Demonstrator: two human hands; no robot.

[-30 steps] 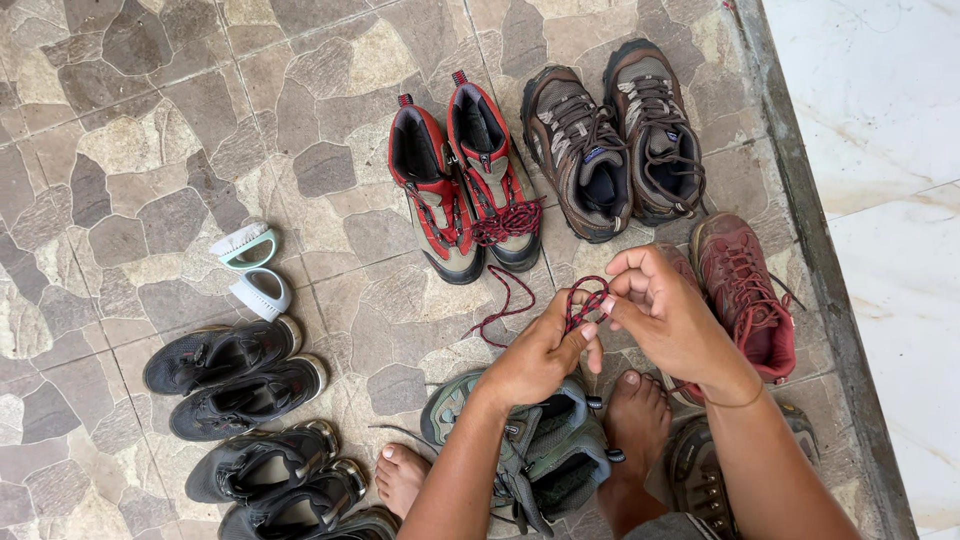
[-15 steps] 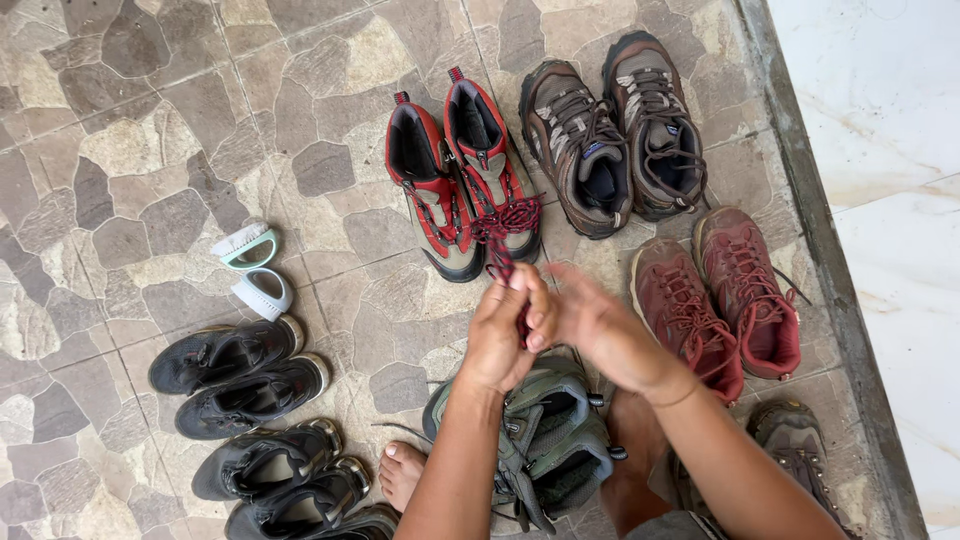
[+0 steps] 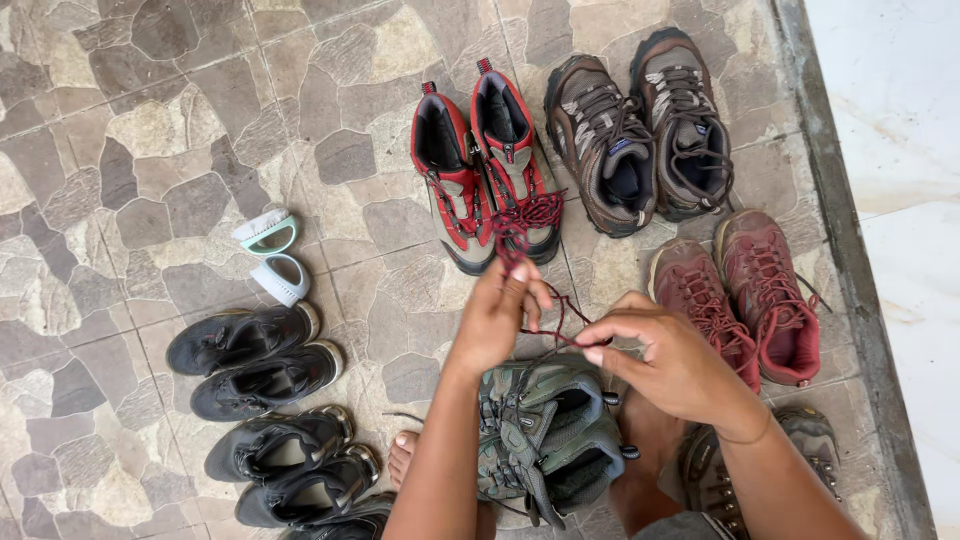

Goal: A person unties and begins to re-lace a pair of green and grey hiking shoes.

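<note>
Dark-red lace (image 3: 545, 325) stretches between pinching left hand (image 3: 497, 318), raised, and right hand (image 3: 672, 362).

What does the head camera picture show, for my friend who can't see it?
Two bare hands, the left hand and right hand, pull a dark red shoelace from a red and grey shoe. Pairs of hiking shoes sit in rows on a stone-patterned floor, with grey-green shoes below the hands.

Stone floor (image 3: 200, 120); shoe pairs (image 3: 487, 170); small white sandals (image 3: 272, 255)
</note>
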